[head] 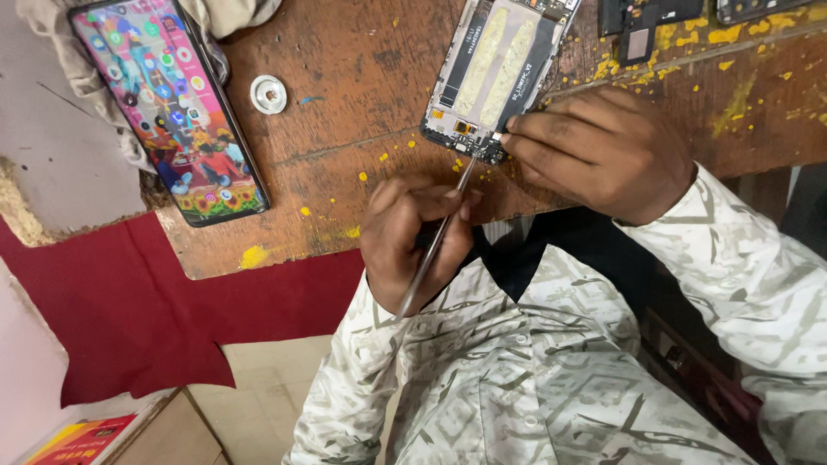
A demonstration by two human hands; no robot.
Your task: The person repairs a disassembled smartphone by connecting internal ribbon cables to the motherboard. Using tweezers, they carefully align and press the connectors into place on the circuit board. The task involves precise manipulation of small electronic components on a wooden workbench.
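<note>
The opened phone (495, 77) is lying back-up on the wooden table (345, 86), its lower end pointing toward the person. The right hand (603, 151) is pinching that lower corner, fingertips closed narrowly on the frame and holding it still. The left hand (413, 241) is gripping a thin metal tool (437, 239) like a pen, its tip touching the phone's bottom edge beside the right fingertips. The work appears to be at the stage of probing or prying a small part there. Going on would seem to call for a steady tip and light pressure. Yellow crumbs (383, 158) are lying scattered around. A white cap (268, 94) and a lit phone (172, 112) are sitting well to the left.
</note>
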